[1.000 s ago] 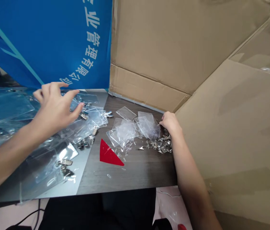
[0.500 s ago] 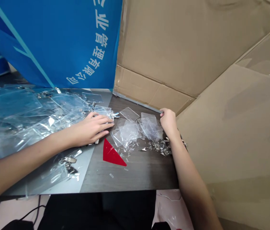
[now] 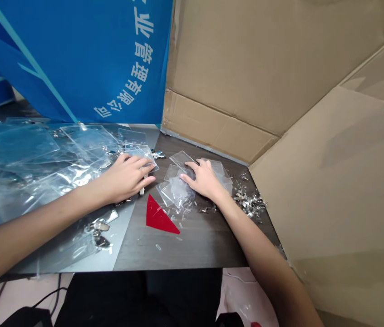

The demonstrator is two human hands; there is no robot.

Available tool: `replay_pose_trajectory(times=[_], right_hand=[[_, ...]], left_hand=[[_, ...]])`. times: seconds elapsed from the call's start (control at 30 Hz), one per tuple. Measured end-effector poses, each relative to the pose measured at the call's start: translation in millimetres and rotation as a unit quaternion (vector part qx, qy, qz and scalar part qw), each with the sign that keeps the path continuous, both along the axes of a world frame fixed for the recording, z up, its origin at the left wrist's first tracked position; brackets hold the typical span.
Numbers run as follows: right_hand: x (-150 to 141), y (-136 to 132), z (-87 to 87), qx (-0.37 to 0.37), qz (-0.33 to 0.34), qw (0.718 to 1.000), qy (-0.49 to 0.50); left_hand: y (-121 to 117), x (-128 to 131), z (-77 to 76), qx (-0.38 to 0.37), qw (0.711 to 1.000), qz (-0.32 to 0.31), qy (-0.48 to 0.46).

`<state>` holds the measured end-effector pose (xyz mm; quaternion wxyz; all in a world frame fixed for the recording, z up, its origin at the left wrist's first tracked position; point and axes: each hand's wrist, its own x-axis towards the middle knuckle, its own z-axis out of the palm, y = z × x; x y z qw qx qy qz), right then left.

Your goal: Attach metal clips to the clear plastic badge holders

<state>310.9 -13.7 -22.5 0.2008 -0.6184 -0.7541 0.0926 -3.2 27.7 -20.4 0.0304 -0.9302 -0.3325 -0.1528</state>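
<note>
My left hand [image 3: 125, 177] lies curled over a clear plastic badge holder [image 3: 140, 156], with a metal clip [image 3: 142, 187] showing just under the thumb. Whether the fingers grip the holder I cannot tell. My right hand [image 3: 205, 179] is spread flat on a loose stack of small clear plastic sleeves [image 3: 174, 190], and it presses them against the dark wood tabletop [image 3: 192, 247]. To the right of that hand lies a heap of small metal clips [image 3: 249, 203].
Larger clear holders [image 3: 18, 150] with clips cover a grey sheet [image 3: 117, 236] on the left. A red plastic triangle [image 3: 158, 218] lies between my hands. A blue printed banner [image 3: 76, 59] and cardboard sheets [image 3: 314, 181] wall off the back and right.
My right hand has moved from the table's back edge, left and forward, onto the sleeves. My left hand has come down from the air onto the holder. The metal clips now show fully.
</note>
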Motion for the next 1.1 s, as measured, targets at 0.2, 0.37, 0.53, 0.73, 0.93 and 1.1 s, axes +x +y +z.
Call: replay_pose_trajectory(times=[0.2, 0.37, 0.53, 0.73, 0.93, 1.1], right_hand=[[-1.9, 7.1, -3.4, 0.013, -0.004, 0.998, 0.056], [-1.1, 7.4, -2.0, 0.022, -0.028, 0.993, 0.115], [-3.5, 1.9, 14.4, 0.034, -0.013, 0.983, 0.182], [-23.3, -23.0, 32.7, 0.124, 0.048, 0.932, 0.337], [-47.8, -49.8, 29.2, 0.325, 0.238, 0.9, 0.169], [-58.0, -61.2, 30.0, 0.231, 0.247, 0.924, 0.179]], left_hand=[[0.3, 1.5, -1.3, -0.005, 1.0, 0.016, -0.014], [-0.9, 3.9, 1.3, -0.011, 1.0, 0.012, -0.023], [-12.8, 9.2, 17.2, -0.05, 0.995, -0.006, -0.083], [-34.0, 22.4, 34.5, -0.316, 0.901, 0.036, -0.295], [-43.5, 27.3, 38.4, -0.614, 0.626, -0.018, -0.48], [-47.7, 26.4, 34.6, -0.551, 0.671, 0.031, -0.495]])
